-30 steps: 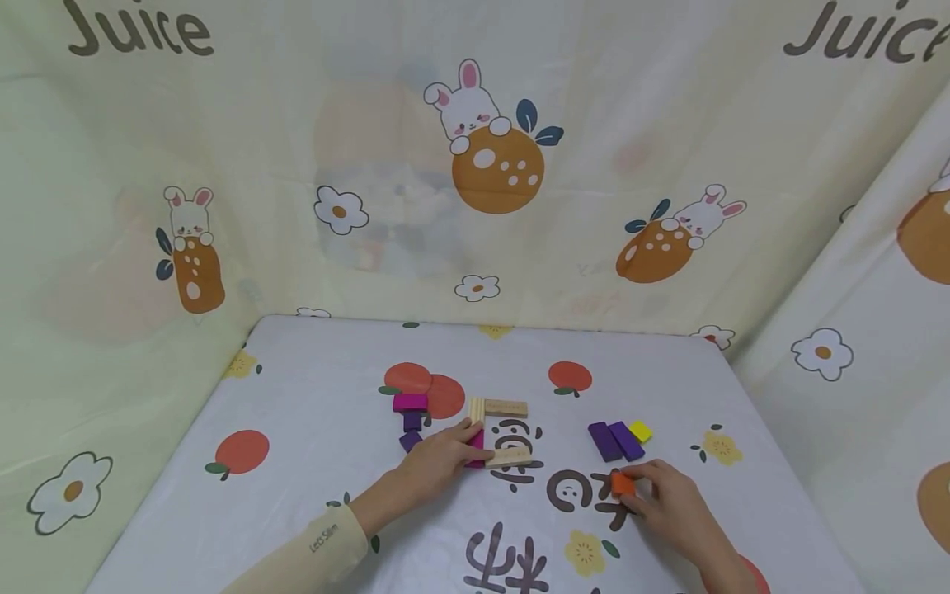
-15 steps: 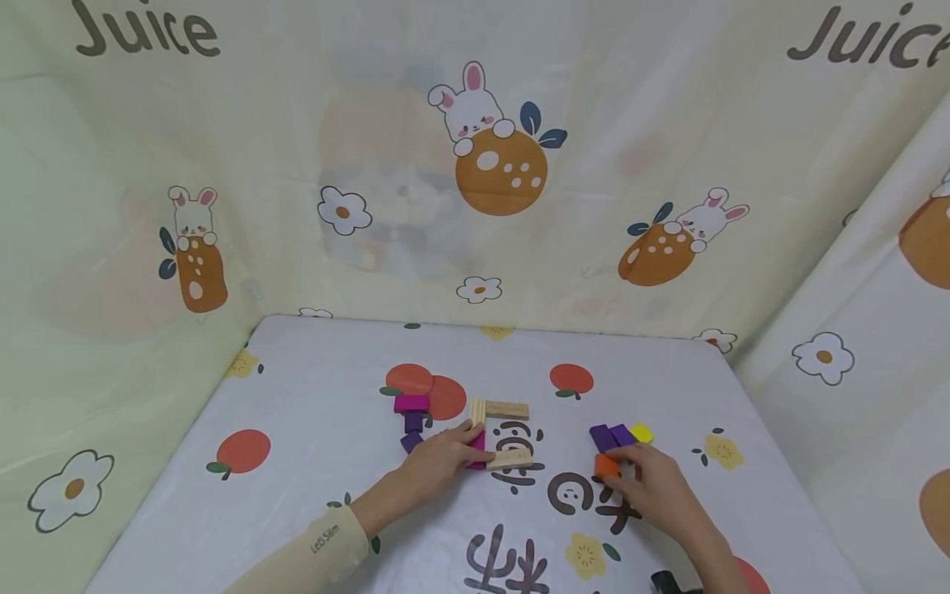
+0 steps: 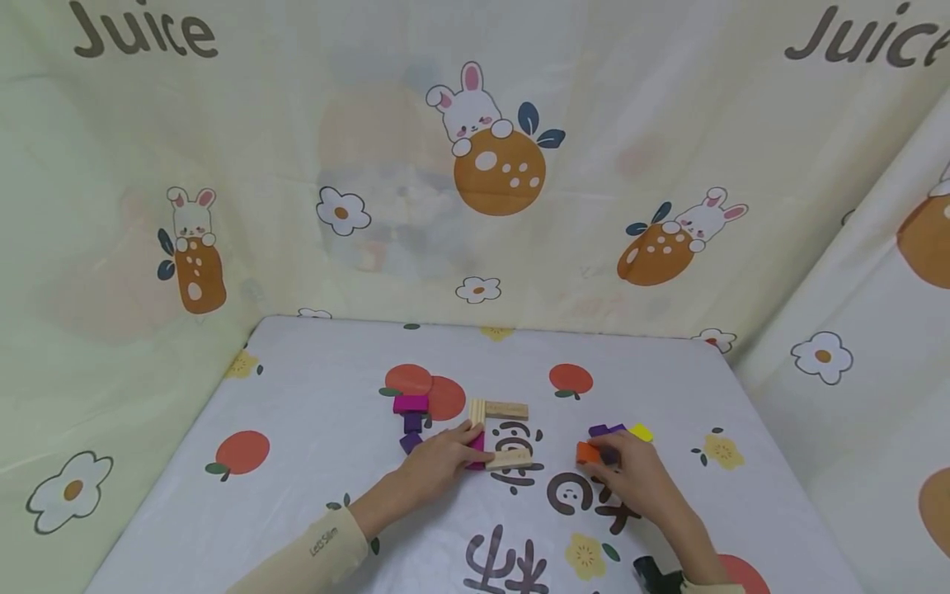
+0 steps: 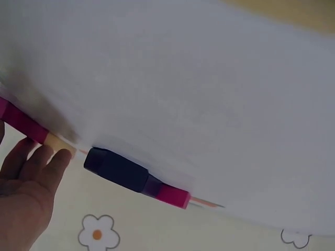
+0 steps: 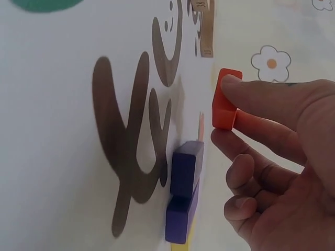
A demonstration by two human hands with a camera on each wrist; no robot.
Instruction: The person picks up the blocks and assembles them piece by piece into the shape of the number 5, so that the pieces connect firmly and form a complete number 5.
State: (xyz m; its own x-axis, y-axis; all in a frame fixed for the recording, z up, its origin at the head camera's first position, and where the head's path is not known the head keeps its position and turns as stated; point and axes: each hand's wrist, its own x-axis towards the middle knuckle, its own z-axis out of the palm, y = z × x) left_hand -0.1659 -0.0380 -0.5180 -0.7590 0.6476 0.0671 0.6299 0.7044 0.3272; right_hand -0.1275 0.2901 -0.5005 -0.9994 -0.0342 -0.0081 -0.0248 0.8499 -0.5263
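The left hand is touching a pink block and its neighbouring wooden block with extended fingers. Right of this pink block, the right hand is pinching an orange block.

Downward head and closer wrist views share tabletop.
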